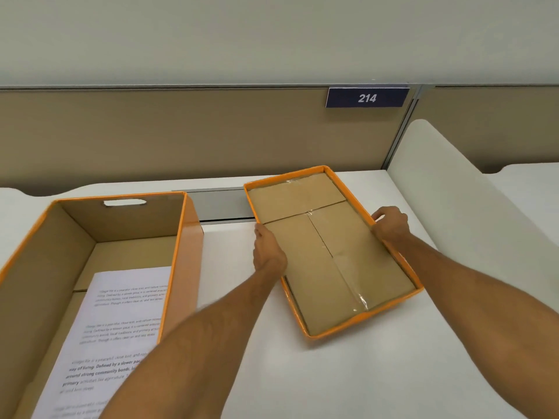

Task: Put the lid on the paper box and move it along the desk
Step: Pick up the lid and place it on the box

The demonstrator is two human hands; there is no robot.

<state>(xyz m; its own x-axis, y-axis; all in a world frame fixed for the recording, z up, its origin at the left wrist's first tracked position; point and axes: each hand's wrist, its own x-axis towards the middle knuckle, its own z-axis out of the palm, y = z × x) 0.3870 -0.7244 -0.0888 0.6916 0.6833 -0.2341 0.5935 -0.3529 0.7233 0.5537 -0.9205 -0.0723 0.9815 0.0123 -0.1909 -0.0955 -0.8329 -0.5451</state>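
Both hands are on the lid [317,252] now, one at each long side. The left hand [269,252] is pressing against the lid's left rim about halfway along, fingers curled over the orange edge; how firmly they are closing on it is hard to tell, since the fingertips are dipping out of sight behind the rim. The right hand [390,223] is gripping the opposite rim, fingers folded over the edge and thumb on the outside, a narrow pinch on the thin cardboard wall.

The lid is lying upside down on the white desk [332,382], brown inner face up (clear tape glinting along its seams), turned at an angle so its far corner is pointing toward the grey cable tray [217,204] at the back. The paper box [187,267] is sitting to the left, apart from the lid, open on top with a handle cutout in its far wall and a printed sheet [121,322] lying inside. The left forearm is crossing over the box's near right corner.

Bare desk is showing between box and lid, in front of the lid, and off to its right up to the white side divider [453,192]. Behind, the beige partition [181,131] is carrying a plate [367,98] reading 214
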